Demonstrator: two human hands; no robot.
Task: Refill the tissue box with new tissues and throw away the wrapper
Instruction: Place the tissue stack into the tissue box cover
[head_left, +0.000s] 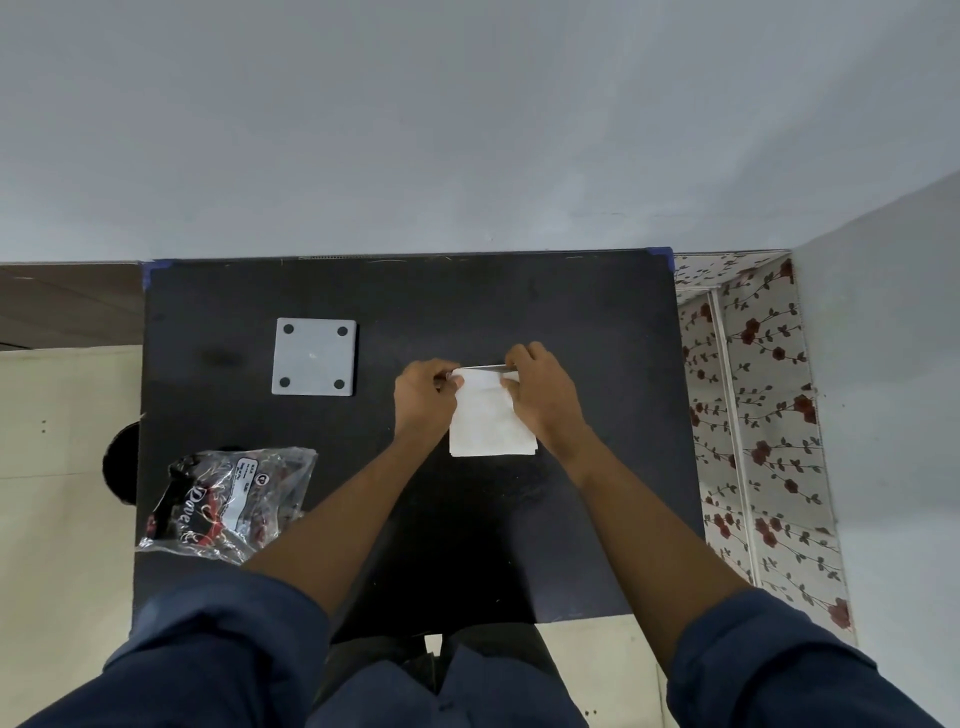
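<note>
View: seen from above, looking down at two bare forearms in rolled dark blue sleeves reaching over a black rectangular desk (260, 571) set against a pale grey wall.
Tissues: a white stack of folded paper tissues (491, 421) lies flat on the desk, right of centre, its near edge square to the person.
Left hand: the left hand (423, 395) is at the far left corner of the stack, fingers curled, thumb and fingertips pinching the white edge.
Right hand: the right hand (540, 389) rests on the far right corner of the stack, fingers bent and pinching the top layer.
Far edge: a thin dark grey strip (488, 367) runs between the two hands along the far side of the stack; what it is cannot be told.
Grey plate: a flat square pale grey plate with four dark round spots at its corners (315, 356) lies on the desk, well to the left of the hands.
Wrapper: a crumpled clear plastic wrapper with red, black and white print (228, 504) lies at the desk's near left edge, just beside the left forearm.
Surroundings: cream floor on the left; a white cloth with red flowers (753, 415) on the right.
</note>
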